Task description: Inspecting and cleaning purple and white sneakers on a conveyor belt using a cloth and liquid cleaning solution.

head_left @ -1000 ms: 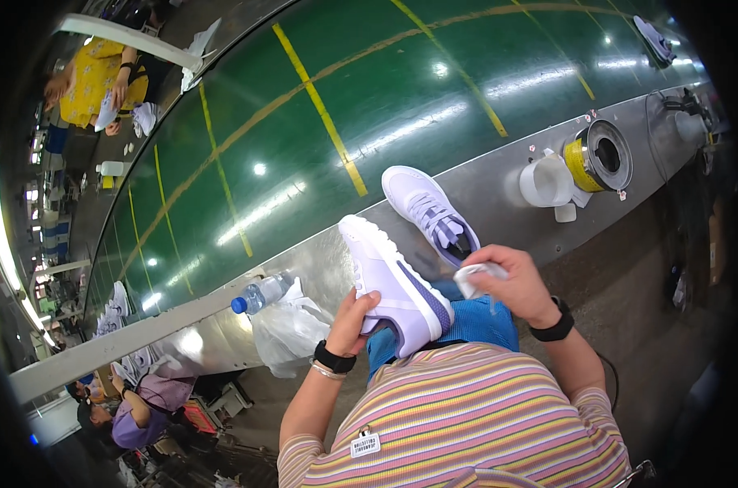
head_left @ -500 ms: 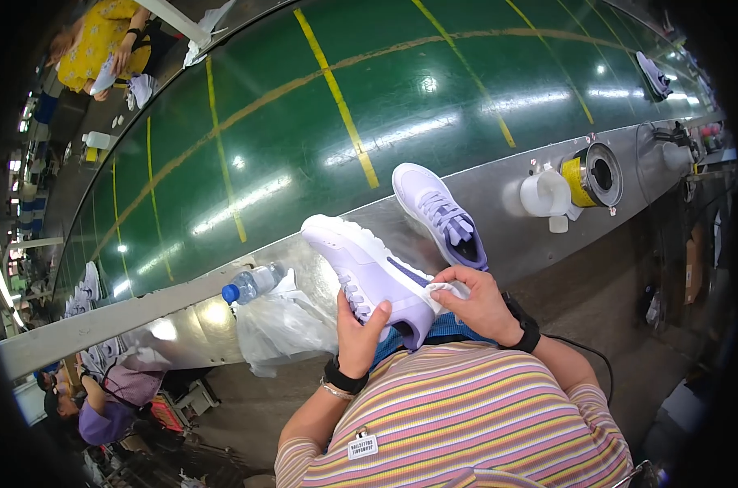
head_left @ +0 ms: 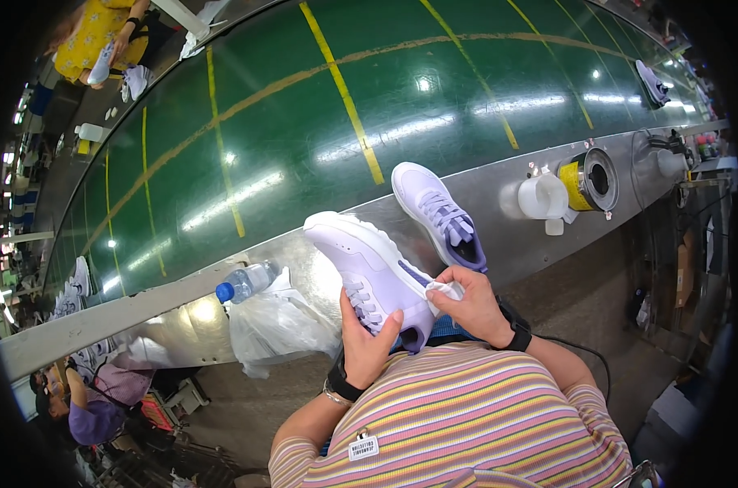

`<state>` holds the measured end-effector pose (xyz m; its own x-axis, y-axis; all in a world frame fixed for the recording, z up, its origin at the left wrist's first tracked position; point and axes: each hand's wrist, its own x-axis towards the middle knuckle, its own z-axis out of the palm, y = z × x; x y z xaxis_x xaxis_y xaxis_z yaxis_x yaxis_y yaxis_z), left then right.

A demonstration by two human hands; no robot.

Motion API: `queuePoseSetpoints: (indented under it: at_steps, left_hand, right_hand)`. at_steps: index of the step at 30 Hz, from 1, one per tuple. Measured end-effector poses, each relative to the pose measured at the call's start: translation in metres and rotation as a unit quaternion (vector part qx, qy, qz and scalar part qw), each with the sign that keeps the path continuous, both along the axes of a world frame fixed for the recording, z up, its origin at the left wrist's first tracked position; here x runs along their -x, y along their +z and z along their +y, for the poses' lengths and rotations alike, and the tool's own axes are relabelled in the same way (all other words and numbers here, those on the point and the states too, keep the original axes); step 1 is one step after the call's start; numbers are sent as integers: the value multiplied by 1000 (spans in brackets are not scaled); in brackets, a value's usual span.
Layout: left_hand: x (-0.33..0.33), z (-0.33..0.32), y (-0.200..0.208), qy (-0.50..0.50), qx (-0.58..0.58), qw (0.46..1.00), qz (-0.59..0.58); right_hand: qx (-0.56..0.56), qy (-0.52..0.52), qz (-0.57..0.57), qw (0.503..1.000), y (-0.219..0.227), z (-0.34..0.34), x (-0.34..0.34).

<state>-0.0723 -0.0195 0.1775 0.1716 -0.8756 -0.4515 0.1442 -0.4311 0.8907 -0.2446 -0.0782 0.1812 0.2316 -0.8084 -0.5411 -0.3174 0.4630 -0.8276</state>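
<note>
A pale lilac sneaker (head_left: 354, 262) with a white sole is tilted on its side in front of me, toe pointing up and left. My left hand (head_left: 367, 342) grips its upper near the laces and heel, thumb across the side. In my right hand (head_left: 473, 307) a small white cloth (head_left: 443, 289) is pinched between thumb and fingers, pressed against the sole's edge near the heel. A matching sneaker (head_left: 438, 213) stands upright just beyond my right hand, on the metal ledge, its toe reaching toward the green belt.
The green conveyor belt (head_left: 287, 146) with yellow lines runs beyond the metal ledge (head_left: 499, 232). A water bottle (head_left: 247, 282) and clear plastic bag (head_left: 279, 329) lie left. A white cup (head_left: 542, 196) and yellow-banded can (head_left: 588, 180) stand right. Co-workers handle shoes at far left.
My right hand and the cloth have shifted very slightly along the sole's edge. My left hand keeps its hold on the sneaker. The view has turned a little.
</note>
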Motion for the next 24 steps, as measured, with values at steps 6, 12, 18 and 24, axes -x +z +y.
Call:
queuePoseSetpoints:
  at_steps: [6, 12, 18, 24]
  left_hand:
    - [2, 3, 2, -5, 8, 1000, 2]
    - [2, 6, -4, 14, 9, 999, 37]
    - [2, 7, -2, -7, 16, 1000, 9]
    - [3, 7, -3, -1, 19, 1000, 13]
  right_hand:
    - [44, -9, -8, 999, -11, 13, 4]
    - [-34, -91, -64, 993, -3, 12, -2]
    - [18, -59, -52, 997, -13, 16, 1]
    - [-27, -92, -57, 994, -5, 16, -2]
